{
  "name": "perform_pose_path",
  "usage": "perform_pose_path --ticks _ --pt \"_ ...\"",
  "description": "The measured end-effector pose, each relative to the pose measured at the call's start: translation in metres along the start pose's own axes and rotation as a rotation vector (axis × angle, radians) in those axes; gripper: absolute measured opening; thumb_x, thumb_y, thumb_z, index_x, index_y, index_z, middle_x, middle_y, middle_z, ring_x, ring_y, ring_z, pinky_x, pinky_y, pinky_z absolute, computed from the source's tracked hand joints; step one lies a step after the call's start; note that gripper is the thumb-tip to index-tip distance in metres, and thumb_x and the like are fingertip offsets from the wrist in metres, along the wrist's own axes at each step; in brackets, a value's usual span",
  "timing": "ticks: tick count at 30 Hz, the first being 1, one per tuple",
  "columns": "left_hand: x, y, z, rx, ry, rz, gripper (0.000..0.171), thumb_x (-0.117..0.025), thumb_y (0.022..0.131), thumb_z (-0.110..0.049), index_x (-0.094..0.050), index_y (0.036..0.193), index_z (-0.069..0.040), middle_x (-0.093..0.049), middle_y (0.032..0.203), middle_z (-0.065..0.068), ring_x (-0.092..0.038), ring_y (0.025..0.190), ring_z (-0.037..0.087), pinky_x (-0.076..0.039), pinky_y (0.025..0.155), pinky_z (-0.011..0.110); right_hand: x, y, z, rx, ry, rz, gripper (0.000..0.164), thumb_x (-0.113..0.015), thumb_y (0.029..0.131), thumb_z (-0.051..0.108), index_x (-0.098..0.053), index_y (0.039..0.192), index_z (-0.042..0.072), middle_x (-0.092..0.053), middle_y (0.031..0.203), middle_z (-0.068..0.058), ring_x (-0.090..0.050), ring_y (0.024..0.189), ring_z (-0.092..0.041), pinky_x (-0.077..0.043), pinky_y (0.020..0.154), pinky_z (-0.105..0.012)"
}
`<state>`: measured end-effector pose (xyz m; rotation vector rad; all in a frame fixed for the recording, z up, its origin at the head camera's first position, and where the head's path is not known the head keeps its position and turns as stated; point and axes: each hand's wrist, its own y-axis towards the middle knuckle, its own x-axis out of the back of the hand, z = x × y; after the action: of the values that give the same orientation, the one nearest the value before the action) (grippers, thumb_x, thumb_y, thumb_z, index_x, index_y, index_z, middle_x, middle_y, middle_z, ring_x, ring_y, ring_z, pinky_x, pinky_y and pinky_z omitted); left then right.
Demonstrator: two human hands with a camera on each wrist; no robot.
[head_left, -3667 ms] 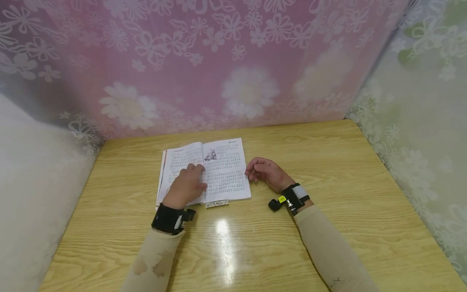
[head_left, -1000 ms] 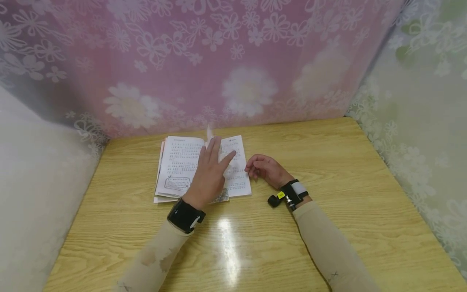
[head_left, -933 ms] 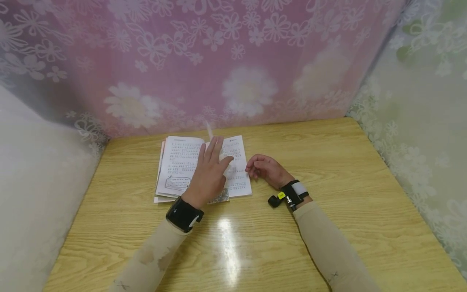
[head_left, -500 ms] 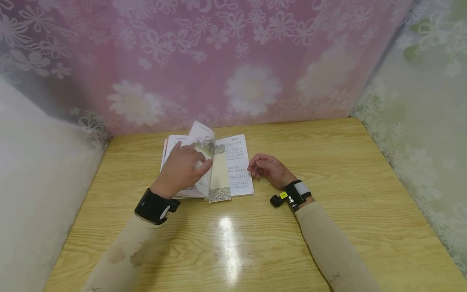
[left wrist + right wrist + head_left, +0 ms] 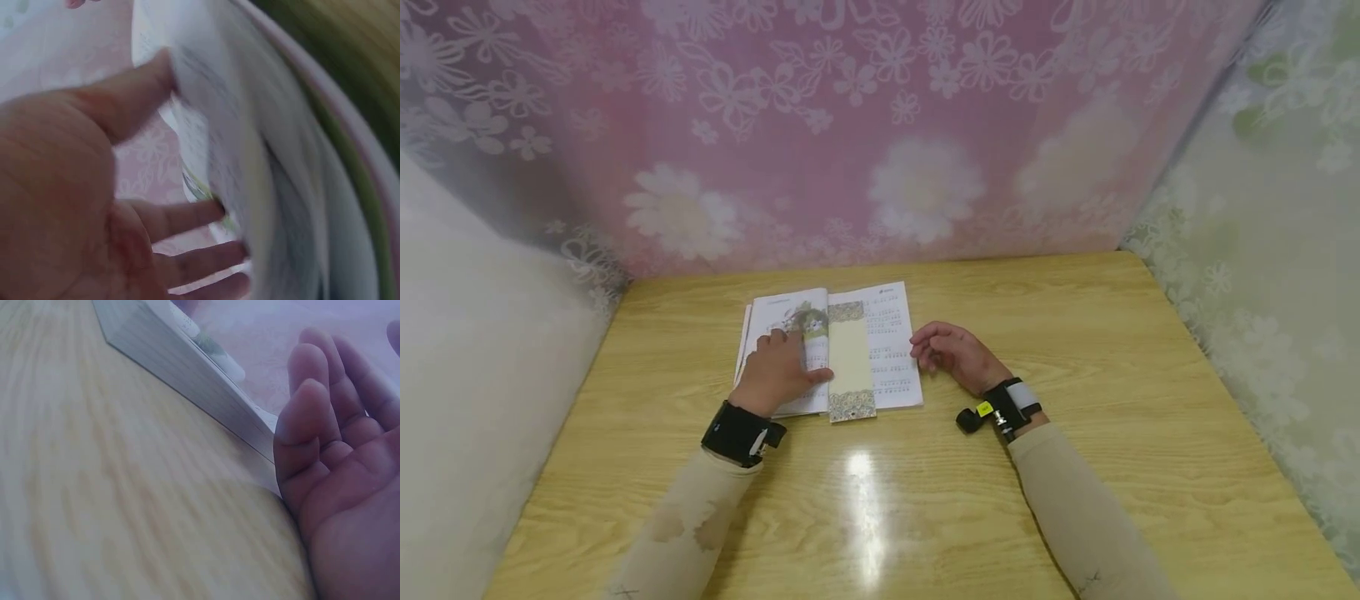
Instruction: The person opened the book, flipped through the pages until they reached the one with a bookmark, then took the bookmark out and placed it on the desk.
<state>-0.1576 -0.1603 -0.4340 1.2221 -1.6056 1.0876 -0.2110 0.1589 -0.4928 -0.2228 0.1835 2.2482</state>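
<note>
An open book (image 5: pixel 891 342) lies on the table, its left page printed with a green picture. Across the right page beside the fold lies a cream bookmark (image 5: pixel 850 358) with patterned ends; its lower end sticks out past the book. My left hand (image 5: pixel 775 371) rests on the left page, thumb near the fold. In the left wrist view the left hand (image 5: pixel 81 187) touches blurred pages (image 5: pixel 212 119) with thumb and fingers extended. My right hand (image 5: pixel 953 354) rests on the table by the book's right edge, fingers loosely curled and holding nothing. The right wrist view shows the right hand (image 5: pixel 350 462) near the page block (image 5: pixel 187 372).
The wood-grain table (image 5: pixel 1075 333) extends around the book. A pink flowered curtain (image 5: pixel 820 167) hangs behind it, and pale sheets flank both sides. Small black cameras (image 5: pixel 970 419) are strapped to the wrists.
The left hand swept a leaf from right to left and now lies on it. The bookmark, mostly covered before, is now in full view. The right hand has stayed put.
</note>
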Motion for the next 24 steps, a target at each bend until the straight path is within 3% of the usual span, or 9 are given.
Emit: perform_pose_path --ticks 3,7,13,24 --pt "-0.003 0.0038 -0.0038 -0.046 -0.047 -0.034 0.086 -0.071 0.082 -0.044 -0.031 0.146 -0.001 -0.028 0.146 0.028 -0.026 0.132 0.048 -0.03 0.102 0.059 -0.0002 -0.0002 -0.0017 -0.01 0.006 -0.001 0.036 -0.042 0.098 0.014 -0.046 0.116 -0.018 -0.063 0.098 -0.013 -0.054 0.079 -0.025 -0.047 0.068 -0.03" --pt "-0.0026 0.0077 -0.007 -0.078 -0.101 -0.012 0.073 -0.07 0.086 -0.029 -0.034 0.147 -0.012 -0.021 0.153 0.021 -0.023 0.136 0.048 -0.033 0.1 0.061 0.0003 0.0002 -0.0019 -0.007 0.006 -0.005 0.034 -0.04 0.099 0.012 -0.047 0.114 -0.017 -0.063 0.097 -0.012 -0.055 0.078 -0.024 -0.048 0.067 -0.028" --pt "-0.0019 0.0094 -0.005 -0.005 -0.143 0.041 0.073 -0.066 0.087 -0.041 -0.036 0.147 -0.012 -0.02 0.156 0.016 -0.028 0.137 0.042 -0.03 0.105 0.057 -0.0006 0.0004 -0.0017 0.015 0.007 0.017 0.034 -0.041 0.099 0.013 -0.048 0.114 -0.017 -0.063 0.097 -0.012 -0.055 0.078 -0.024 -0.048 0.067 -0.028" --pt "0.0002 0.0109 -0.0038 -0.044 -0.136 0.065 0.073 -0.064 0.088 -0.041 -0.034 0.148 -0.012 -0.022 0.154 0.019 -0.028 0.137 0.042 -0.028 0.105 0.057 -0.0011 0.0015 -0.0011 -0.009 -0.035 -0.002 0.036 -0.042 0.099 0.015 -0.047 0.115 -0.017 -0.063 0.098 -0.013 -0.053 0.077 -0.026 -0.047 0.068 -0.03"
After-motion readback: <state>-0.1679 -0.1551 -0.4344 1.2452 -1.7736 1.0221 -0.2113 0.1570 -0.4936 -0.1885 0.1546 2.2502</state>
